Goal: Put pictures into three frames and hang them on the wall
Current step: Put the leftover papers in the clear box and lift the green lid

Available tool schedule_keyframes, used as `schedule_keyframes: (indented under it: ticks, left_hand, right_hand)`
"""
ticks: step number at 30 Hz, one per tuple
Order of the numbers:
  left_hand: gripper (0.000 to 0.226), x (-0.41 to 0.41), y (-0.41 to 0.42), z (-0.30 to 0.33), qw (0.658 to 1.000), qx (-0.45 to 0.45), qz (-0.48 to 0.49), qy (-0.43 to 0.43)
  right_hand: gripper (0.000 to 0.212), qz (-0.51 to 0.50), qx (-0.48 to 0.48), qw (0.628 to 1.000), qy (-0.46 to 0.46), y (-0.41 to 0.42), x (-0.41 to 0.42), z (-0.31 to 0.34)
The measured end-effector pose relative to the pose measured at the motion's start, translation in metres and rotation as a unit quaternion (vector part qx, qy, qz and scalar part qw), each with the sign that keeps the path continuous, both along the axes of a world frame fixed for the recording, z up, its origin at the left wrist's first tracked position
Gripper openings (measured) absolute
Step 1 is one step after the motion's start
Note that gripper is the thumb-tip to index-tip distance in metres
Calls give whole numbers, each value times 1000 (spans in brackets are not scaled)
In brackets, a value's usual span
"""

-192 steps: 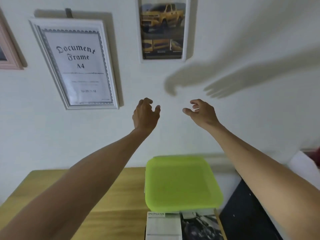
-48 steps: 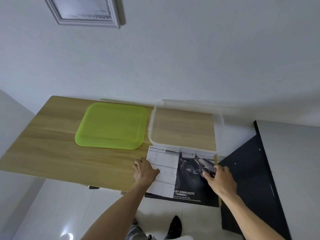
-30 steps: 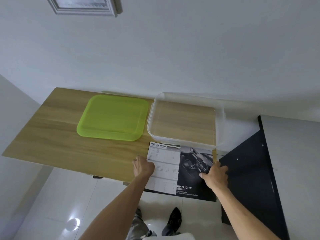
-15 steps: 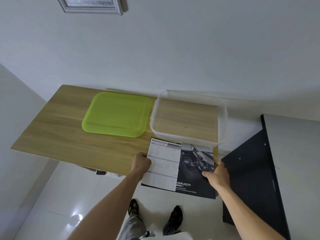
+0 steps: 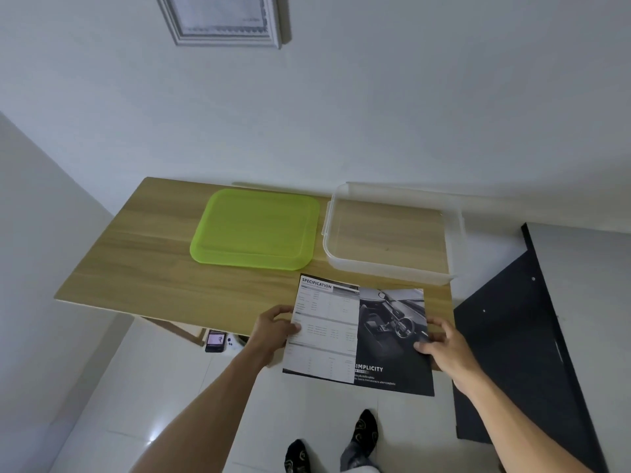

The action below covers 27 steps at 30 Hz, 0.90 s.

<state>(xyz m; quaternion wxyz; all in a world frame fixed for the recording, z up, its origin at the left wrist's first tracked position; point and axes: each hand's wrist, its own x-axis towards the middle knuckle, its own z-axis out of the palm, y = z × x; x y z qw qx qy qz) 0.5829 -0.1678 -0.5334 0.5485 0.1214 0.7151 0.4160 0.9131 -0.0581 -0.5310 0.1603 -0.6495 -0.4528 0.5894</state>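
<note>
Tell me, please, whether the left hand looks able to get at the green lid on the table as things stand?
Probably yes: bare table top lies between the left hand and the green lid, but that hand now grips the brochure.

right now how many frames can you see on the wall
1. The frame hangs on the wall at the top, above the table's left half, cut off by the image edge. Others may hang out of view.

I see a wooden table [image 5: 143,268] against the wall; on it a green lid [image 5: 254,228] lies just left of a clear plastic box [image 5: 389,268]. A phone [image 5: 215,340] lies on the floor under the table's near edge, and a black panel [image 5: 512,353] stands right of the table.
</note>
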Motion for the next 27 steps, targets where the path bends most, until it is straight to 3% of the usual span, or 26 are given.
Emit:
schedule_keyframes:
  ticks: [12, 27]
  left_hand:
    - [32, -42, -13, 39, 997, 74, -7, -18]
    - [30, -22, 111, 75, 991, 131, -14, 0]
  right_hand:
    - [50, -21, 70, 997, 32, -25, -35, 45]
    - [56, -41, 173, 984, -24, 69, -13, 93]
